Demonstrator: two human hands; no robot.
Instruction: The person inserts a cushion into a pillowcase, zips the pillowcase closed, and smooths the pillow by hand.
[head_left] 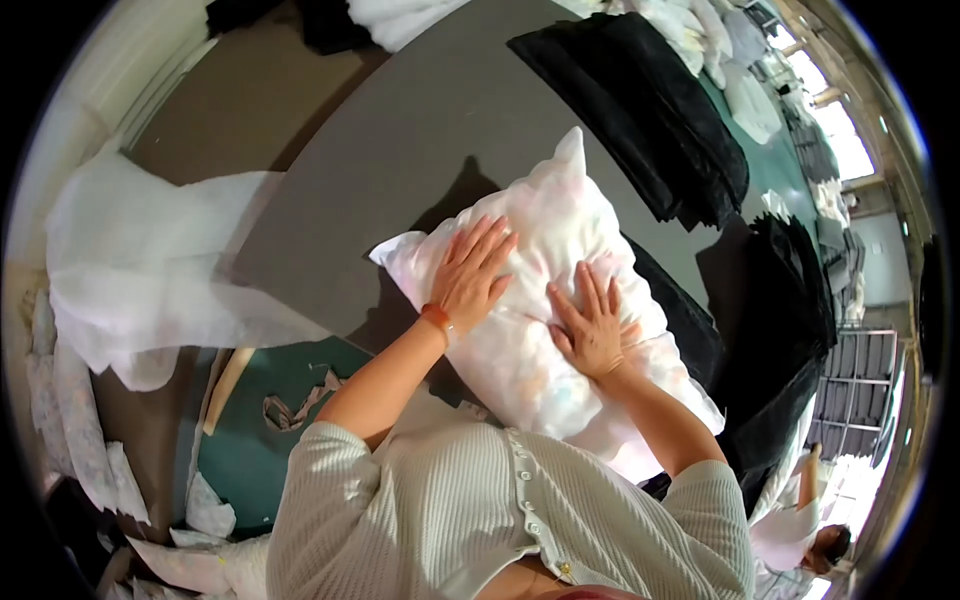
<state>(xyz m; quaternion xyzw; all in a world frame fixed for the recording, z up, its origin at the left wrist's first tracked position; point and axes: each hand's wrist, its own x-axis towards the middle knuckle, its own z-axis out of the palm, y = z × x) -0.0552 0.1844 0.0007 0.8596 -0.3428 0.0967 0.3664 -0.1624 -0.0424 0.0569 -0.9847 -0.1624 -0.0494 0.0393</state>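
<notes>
A plump white pillow (560, 230) with faint pastel blotches lies at the near edge of the grey table (400, 140), two of its corners poking out at the far side. Flat on its left part rests my left hand (474, 265), fingers stretched out, with an orange band on the wrist. My right hand (590, 325) presses on the middle of the pillow, its fingers spread. The cloth dents and creases around both palms. Neither hand grips anything.
Folded black fabric (640, 110) lies beyond the pillow, and more black fabric (770, 300) is at the right. White sheer cloth (150, 260) drapes at the left. A fabric strip (300, 405) lies on the green floor. Another person (800, 530) is at the lower right.
</notes>
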